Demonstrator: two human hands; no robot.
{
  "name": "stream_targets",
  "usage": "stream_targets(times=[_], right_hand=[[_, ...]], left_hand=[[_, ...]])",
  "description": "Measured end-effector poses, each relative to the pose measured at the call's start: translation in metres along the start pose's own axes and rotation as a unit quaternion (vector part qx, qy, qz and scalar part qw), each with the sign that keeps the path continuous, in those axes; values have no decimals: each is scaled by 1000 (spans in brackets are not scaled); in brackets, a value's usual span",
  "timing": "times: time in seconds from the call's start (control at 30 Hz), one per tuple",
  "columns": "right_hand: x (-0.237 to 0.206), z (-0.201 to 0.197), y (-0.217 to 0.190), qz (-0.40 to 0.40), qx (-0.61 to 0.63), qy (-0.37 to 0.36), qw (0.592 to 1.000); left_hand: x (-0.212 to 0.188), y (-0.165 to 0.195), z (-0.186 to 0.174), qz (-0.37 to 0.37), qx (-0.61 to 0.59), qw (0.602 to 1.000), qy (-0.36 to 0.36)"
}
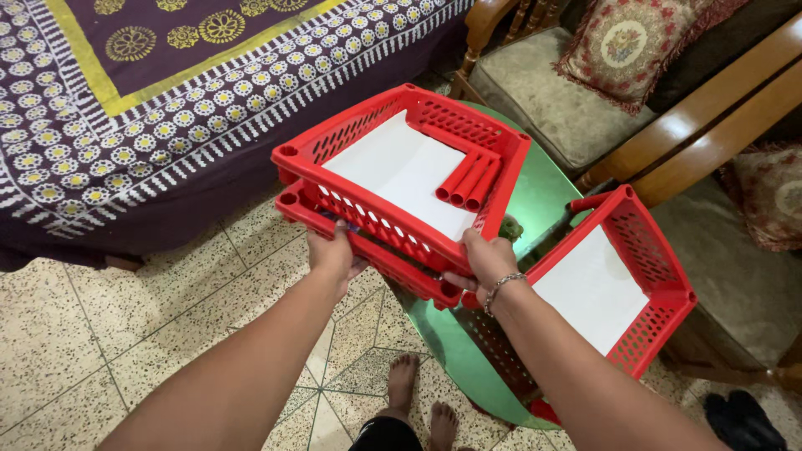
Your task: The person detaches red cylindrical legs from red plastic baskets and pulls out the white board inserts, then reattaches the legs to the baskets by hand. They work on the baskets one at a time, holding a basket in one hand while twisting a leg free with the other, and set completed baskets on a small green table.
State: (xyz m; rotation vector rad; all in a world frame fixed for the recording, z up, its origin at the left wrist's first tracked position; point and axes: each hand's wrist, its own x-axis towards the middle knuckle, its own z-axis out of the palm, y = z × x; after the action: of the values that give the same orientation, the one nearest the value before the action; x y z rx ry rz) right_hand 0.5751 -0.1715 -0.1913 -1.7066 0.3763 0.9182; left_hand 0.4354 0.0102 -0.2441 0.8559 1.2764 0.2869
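Observation:
I hold a stack of two red plastic perforated trays (334,142) above a green glass table (547,188). The upper tray carries a white sheet (401,171) and three red tubes (469,179) lying side by side. My left hand (332,255) grips the near rim on the left. My right hand (486,260), with a metal bracelet on its wrist, grips the near right corner. A third red tray (660,276) with a white sheet inside rests tilted on the table to the right.
A bed with a purple and yellow patterned cover (150,92) is at upper left. A wooden armchair (710,108) with embroidered cushions stands at right. My bare feet (418,401) are on a speckled tiled floor. A dark shoe (743,422) lies at lower right.

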Motion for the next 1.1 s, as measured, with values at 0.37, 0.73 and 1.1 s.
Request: stream_targets(times=[0.37,0.73,1.1], right_hand=[[3,-22,-2,8,37,-26,999],[31,-35,49,-47,-51,0,998],[63,-47,174,-89,9,15,996]], left_hand=[[64,45,-43,248,42,964,84],[74,98,-66,104,0,992,-67],[241,121,32,59,293,930,-216]])
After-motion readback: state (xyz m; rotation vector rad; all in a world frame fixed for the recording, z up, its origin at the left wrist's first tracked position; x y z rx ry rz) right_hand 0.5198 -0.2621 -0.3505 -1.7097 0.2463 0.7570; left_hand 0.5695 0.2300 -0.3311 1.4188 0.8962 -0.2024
